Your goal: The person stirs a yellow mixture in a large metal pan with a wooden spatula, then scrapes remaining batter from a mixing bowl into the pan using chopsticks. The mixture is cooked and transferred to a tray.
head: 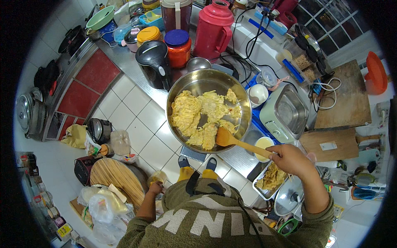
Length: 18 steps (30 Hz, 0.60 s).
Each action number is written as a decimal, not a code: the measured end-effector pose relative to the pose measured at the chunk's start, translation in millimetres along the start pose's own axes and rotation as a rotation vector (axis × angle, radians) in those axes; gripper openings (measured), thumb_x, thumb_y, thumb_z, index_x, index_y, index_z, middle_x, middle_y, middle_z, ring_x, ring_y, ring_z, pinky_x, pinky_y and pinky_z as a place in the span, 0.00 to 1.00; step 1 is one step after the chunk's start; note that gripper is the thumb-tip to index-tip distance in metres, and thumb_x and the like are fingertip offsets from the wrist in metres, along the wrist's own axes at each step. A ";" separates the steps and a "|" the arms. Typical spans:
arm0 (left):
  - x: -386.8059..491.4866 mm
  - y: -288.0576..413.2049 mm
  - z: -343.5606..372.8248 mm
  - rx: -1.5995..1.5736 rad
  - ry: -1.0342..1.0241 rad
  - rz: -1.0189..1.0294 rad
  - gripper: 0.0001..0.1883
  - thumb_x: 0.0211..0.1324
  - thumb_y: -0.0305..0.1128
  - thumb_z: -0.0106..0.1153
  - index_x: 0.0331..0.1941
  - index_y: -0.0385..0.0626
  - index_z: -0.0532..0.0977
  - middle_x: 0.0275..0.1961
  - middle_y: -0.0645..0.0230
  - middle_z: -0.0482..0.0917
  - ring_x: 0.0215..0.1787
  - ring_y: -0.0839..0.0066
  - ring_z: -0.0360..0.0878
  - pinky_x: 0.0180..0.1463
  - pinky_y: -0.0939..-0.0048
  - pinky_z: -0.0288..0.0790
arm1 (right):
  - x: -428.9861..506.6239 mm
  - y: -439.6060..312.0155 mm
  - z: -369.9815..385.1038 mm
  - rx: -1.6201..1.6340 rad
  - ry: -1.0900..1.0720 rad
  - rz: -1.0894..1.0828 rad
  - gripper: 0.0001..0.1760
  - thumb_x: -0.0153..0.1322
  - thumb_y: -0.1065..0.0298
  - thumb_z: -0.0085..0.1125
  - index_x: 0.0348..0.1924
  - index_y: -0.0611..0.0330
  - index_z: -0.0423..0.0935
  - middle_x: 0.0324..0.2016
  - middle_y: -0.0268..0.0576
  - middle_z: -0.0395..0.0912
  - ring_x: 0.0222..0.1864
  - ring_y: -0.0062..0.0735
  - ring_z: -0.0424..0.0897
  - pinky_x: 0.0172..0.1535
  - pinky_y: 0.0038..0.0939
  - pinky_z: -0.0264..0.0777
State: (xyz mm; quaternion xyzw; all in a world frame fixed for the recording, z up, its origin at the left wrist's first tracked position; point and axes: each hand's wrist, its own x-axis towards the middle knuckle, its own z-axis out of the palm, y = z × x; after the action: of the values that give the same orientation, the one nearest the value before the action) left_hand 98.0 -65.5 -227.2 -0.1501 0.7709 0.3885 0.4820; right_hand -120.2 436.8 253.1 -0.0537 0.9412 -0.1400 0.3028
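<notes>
My right hand (287,159) grips the handle of a wooden spatula (225,137). The spatula's blade touches a piece of yellow batter-like food with pale shreds (206,133) in a wide stainless steel pan (209,74). A large mound of this food (186,113) fills the pan's left side, and flatter pieces lie in the middle and on the right. Low at my left side, my left hand (156,188) is closed around what looks like a clear container of yellowish liquid (157,177), partly hidden by my fingers.
A black electric kettle (152,63), an orange-red jar (177,51) and a red thermos (214,31) stand beyond the pan. To the right are a pale green appliance with a steel basin (283,113), a bowl of yellow liquid (263,147) and a tray of browned food (271,179). Cables (248,59) trail behind.
</notes>
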 end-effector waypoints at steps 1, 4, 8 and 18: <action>2.2 -3.8 -0.5 0.073 0.008 0.075 0.19 0.61 0.27 0.52 0.56 0.36 0.70 0.47 0.47 0.79 0.37 0.59 0.82 0.36 0.54 0.81 | 0.8 0.3 -4.5 -0.008 -0.010 0.001 0.16 0.71 0.66 0.56 0.50 0.62 0.79 0.27 0.51 0.82 0.27 0.34 0.79 0.34 0.33 0.71; 13.8 -20.2 1.4 0.369 0.022 0.349 0.19 0.61 0.28 0.52 0.56 0.36 0.70 0.46 0.48 0.79 0.39 0.57 0.83 0.37 0.54 0.82 | -0.1 4.2 -16.5 0.062 -0.019 0.089 0.16 0.70 0.64 0.55 0.49 0.60 0.80 0.32 0.54 0.82 0.34 0.47 0.80 0.40 0.39 0.73; 20.8 -27.0 15.0 -0.035 0.064 0.156 0.19 0.62 0.29 0.51 0.56 0.36 0.70 0.44 0.50 0.81 0.40 0.58 0.83 0.36 0.55 0.82 | 7.2 14.0 -14.8 0.095 0.032 0.032 0.16 0.72 0.67 0.55 0.51 0.64 0.78 0.20 0.40 0.78 0.21 0.22 0.74 0.27 0.29 0.69; 1.2 0.4 26.4 -0.545 0.048 -0.164 0.19 0.59 0.25 0.53 0.54 0.31 0.71 0.39 0.47 0.81 0.34 0.61 0.82 0.28 0.60 0.81 | 26.0 46.8 36.2 0.733 -0.023 0.266 0.17 0.75 0.65 0.52 0.53 0.64 0.75 0.16 0.34 0.72 0.15 0.20 0.70 0.19 0.24 0.61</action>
State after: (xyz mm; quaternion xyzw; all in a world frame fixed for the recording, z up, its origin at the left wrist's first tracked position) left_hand 113.7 -45.5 -234.3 -0.3452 0.6344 0.5374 0.4355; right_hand -120.9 468.3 196.7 0.1788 0.8239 -0.4261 0.3281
